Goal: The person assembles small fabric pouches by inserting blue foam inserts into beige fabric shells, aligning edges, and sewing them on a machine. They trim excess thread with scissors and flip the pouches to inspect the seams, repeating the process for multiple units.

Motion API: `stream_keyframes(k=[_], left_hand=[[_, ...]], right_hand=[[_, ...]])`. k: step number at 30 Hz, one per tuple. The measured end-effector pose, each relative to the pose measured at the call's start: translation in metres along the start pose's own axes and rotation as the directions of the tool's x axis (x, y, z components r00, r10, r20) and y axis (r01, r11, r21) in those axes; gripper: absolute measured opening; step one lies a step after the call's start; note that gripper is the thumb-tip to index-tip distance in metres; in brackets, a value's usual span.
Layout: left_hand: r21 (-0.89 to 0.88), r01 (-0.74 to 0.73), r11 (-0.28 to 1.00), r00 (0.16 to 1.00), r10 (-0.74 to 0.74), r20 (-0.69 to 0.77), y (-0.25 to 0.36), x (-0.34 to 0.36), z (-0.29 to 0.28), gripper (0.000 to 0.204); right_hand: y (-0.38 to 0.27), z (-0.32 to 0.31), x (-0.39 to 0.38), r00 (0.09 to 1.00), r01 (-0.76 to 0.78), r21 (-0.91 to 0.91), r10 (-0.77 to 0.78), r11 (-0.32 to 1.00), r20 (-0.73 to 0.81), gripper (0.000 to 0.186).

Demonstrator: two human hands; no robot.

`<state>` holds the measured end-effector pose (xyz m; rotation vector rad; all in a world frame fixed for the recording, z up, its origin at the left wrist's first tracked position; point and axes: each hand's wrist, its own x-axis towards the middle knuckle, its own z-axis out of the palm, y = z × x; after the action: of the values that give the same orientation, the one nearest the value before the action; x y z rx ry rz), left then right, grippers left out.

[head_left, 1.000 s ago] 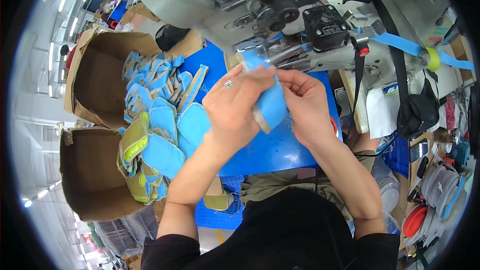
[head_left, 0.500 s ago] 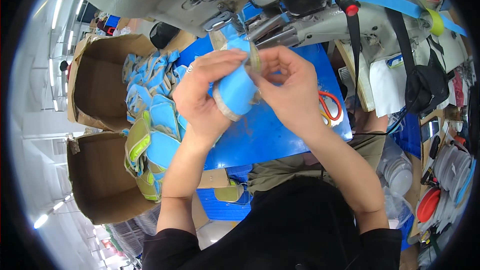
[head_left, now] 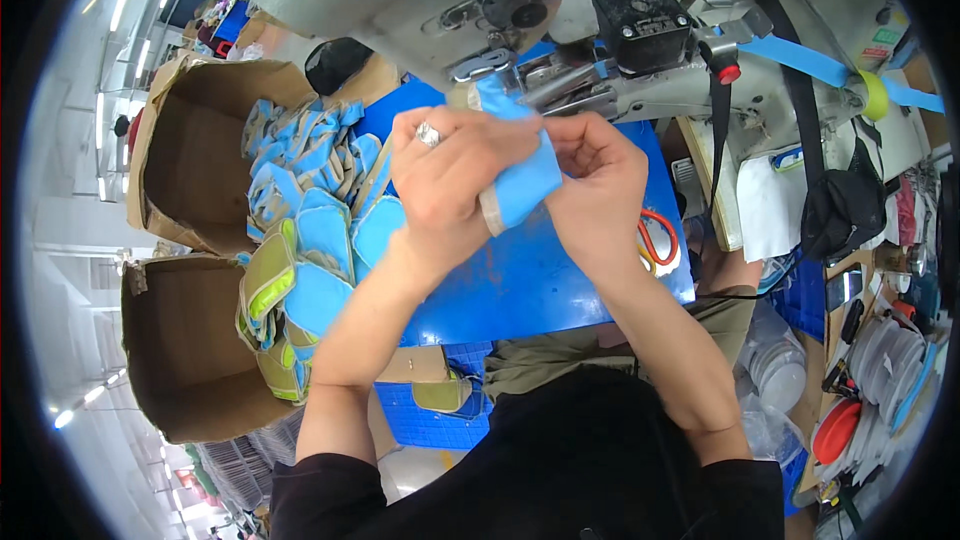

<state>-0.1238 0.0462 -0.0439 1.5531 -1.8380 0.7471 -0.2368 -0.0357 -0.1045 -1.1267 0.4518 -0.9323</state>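
A blue fabric piece with a beige edge (head_left: pixel 525 185) is held up at the sewing machine's metal guide (head_left: pixel 485 67), its upper end reaching toward that guide. My left hand (head_left: pixel 445 175) is closed on it, a silver ring on one finger, with the fingertips over the cloth. My right hand (head_left: pixel 600 185) grips the same piece from the right, its fingers curled and partly hidden by it. Just right of that hand, red-handled scissors (head_left: pixel 667 230) lie on the blue table top (head_left: pixel 500 295).
Blue and beige strips (head_left: pixel 290 160) and blue and green pads (head_left: pixel 320 280) heap on the left, beside two cardboard boxes (head_left: pixel 140 170) (head_left: pixel 190 350). Blue tape (head_left: pixel 800 60) runs across black straps (head_left: pixel 720 140) at the right. Stacked discs and tools (head_left: pixel 870 370) fill the lower right.
Both hands shifted down-left, then back up and right with the piece. The left hand now lies further across the fabric; the view has shifted slightly too.
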Motion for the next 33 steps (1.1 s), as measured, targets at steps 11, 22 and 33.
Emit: stream_keyframes(k=[11, 22, 33], left_hand=[[-0.121, 0.080, 0.989, 0.995, -0.072, 0.065, -0.014, 0.002, -0.009, 0.017], [-0.384, 0.323, 0.865, 0.946, -0.284, 0.156, -0.027, -0.009, -0.016, 0.019], [0.017, -0.144, 0.989, 0.982, 0.141, 0.128, -0.018, -0.004, -0.019, 0.020]], right_hand=[[0.013, 0.013, -0.002, 0.976, 0.141, -0.010, -0.140, 0.990, -0.169, 0.014], [0.030, 0.018, -0.012, 0.893, 0.348, -0.444, -0.436, 0.826, -0.109, 0.020], [0.028, 0.012, -0.012, 0.975, 0.169, -0.166, -0.190, 0.971, -0.117, 0.019]])
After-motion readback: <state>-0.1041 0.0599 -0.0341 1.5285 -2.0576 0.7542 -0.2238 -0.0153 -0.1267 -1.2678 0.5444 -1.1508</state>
